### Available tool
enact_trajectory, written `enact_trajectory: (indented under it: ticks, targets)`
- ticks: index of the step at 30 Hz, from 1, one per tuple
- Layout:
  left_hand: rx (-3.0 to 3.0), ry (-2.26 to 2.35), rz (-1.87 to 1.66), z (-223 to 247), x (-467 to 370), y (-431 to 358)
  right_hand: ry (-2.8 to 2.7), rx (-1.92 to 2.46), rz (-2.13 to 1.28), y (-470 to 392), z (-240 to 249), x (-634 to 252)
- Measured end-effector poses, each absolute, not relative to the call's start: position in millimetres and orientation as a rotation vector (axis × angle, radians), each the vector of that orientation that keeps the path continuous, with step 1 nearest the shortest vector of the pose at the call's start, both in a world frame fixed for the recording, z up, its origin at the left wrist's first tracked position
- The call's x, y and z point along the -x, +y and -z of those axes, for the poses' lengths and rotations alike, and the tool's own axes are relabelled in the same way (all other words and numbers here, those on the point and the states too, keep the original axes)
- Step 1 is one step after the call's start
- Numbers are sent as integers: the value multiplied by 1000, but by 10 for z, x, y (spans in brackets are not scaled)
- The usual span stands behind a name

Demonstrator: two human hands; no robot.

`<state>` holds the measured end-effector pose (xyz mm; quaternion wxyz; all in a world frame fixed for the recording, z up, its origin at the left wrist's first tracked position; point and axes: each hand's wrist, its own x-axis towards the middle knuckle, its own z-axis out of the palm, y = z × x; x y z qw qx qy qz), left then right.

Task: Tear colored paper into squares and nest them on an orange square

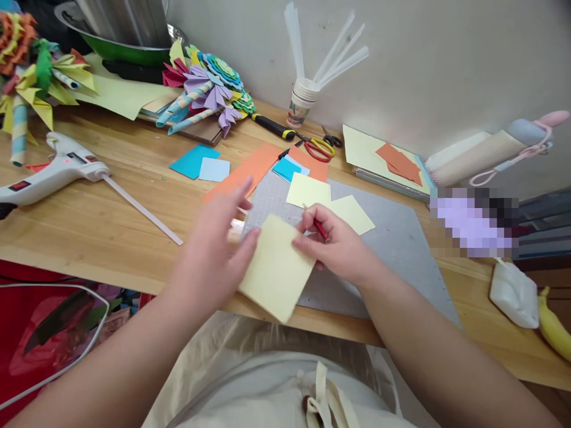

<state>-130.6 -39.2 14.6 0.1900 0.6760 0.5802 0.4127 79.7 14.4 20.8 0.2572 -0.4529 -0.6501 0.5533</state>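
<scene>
A pale yellow paper square is held above the table's front edge, tilted. My right hand pinches its upper right side between thumb and fingers. A thin red pencil or pen is tucked in the same hand, mostly hidden. My left hand is at the paper's left edge, thumb against or just beside it, the other fingers stretched out and apart. Beyond the hands, two more pale yellow squares lie on the grey cutting mat, close to blue paper pieces and orange sheets.
A white glue gun with a glue stick lies left. Paper flowers, a cutter, scissors and a paper cup of glue sticks stand or lie behind. At right are a paper stack and a banana.
</scene>
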Motion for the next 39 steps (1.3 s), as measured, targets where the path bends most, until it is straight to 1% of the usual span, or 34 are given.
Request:
enact_trajectory:
  ticks: [1,3,7,10,14,19,23,27,30,33,36,39]
  targets:
    - [-1903,1729,-1310,-98,1310,-454,-1691,1283,-1452,180,-160,-808]
    - [-1934,1779,-1419,29,1324,-635,-1580,1358,-1365,238,-66,-833]
    - [-2249,1720,-1248,252,1305,-1000,-1439,1410,-1255,223,16,-834]
    - [-2349,1743,-1181,290,1242,-1092,-1402,1423,-1227,100,-25,-796]
    - [-2451,1697,-1189,264,1185,-1052,-1356,1431,-1287,-100,-81,-783]
    - [-2648,1627,-972,324,1155,-1082,-1249,1473,-1395,-356,-50,-806]
    - [-2598,1693,-1008,422,1158,-1154,-1267,1546,-1470,-447,-17,-848]
    - [-2578,1649,-988,505,1207,-1238,-1465,1627,-1396,-352,-13,-901]
    - [-2448,1717,-1117,571,1246,-1323,-1583,1620,-1341,-280,-2,-912]
    - [-2305,1891,-1220,627,1274,-1391,-1599,1609,-1309,-275,31,-915]
    - [-2319,2008,-1154,654,1307,-1407,-1611,1633,-1279,-305,64,-927]
    - [-2368,2027,-1031,661,1353,-1389,-1640,1660,-1248,-324,76,-940]
